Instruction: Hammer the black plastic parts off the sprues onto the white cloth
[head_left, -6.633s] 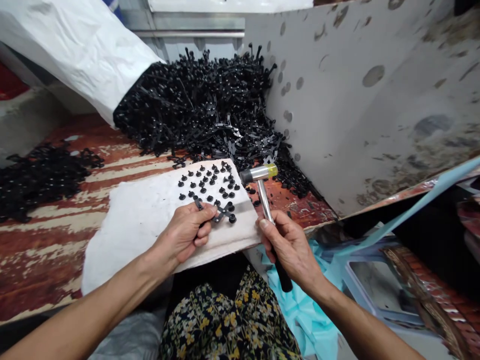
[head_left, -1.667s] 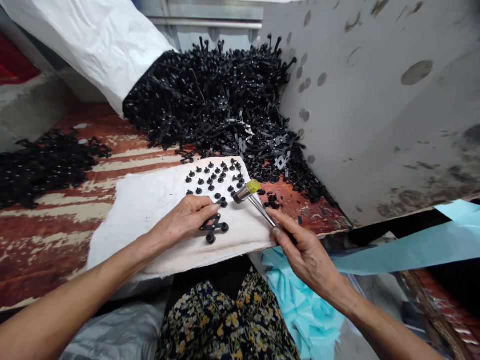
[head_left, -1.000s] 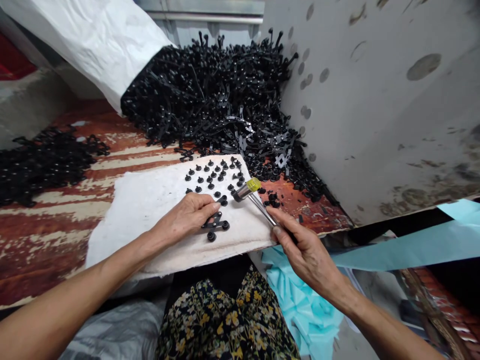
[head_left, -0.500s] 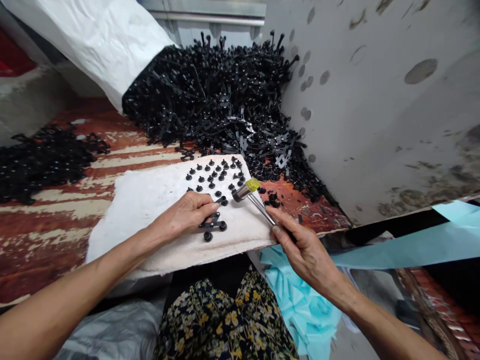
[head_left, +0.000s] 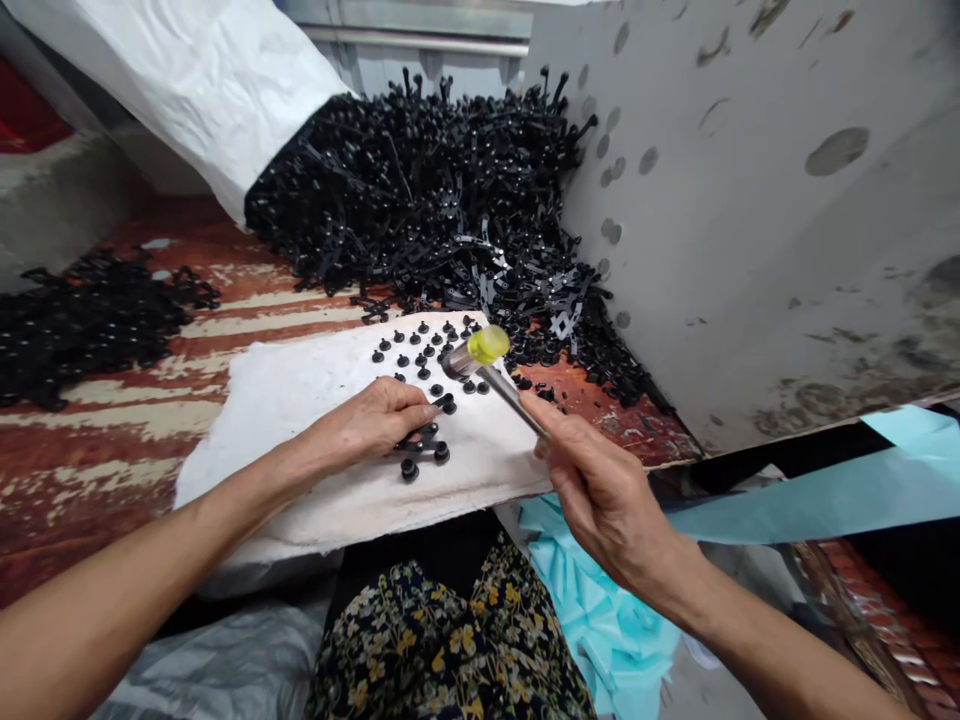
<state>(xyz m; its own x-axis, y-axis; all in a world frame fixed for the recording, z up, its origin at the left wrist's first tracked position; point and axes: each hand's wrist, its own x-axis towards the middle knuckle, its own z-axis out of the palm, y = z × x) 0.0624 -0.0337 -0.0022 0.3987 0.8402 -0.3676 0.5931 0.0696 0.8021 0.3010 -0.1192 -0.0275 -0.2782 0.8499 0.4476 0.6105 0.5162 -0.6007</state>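
My left hand (head_left: 386, 415) pinches a black jointed plastic linkage (head_left: 421, 442) over the white cloth (head_left: 277, 400). One arm of the linkage reaches right, its end at a small round black piece standing on the cloth. Two round feet of the linkage show nearer to me; the rest is hidden under my fingers. My right hand (head_left: 592, 470) grips a mallet (head_left: 476, 350) by its handle. The mallet has a metal head with a black face and a translucent yellow face, and is tilted above the cloth. Several small black pegs with round bases (head_left: 424, 350) stand beyond my left hand.
A large heap of black linkages (head_left: 435, 190) spills from a white sack (head_left: 202, 90) at the back. Another black pile (head_left: 97, 320) lies left on the worn red board (head_left: 247, 270). A stained grey panel (head_left: 750, 220) rises on the right. Turquoise sheeting (head_left: 607, 610) hangs below.
The mallet head has moved left and up, turning its yellow face more towards me. My right hand has shifted slightly left. My left hand stays nearly in place, and the linkage has tilted slightly.
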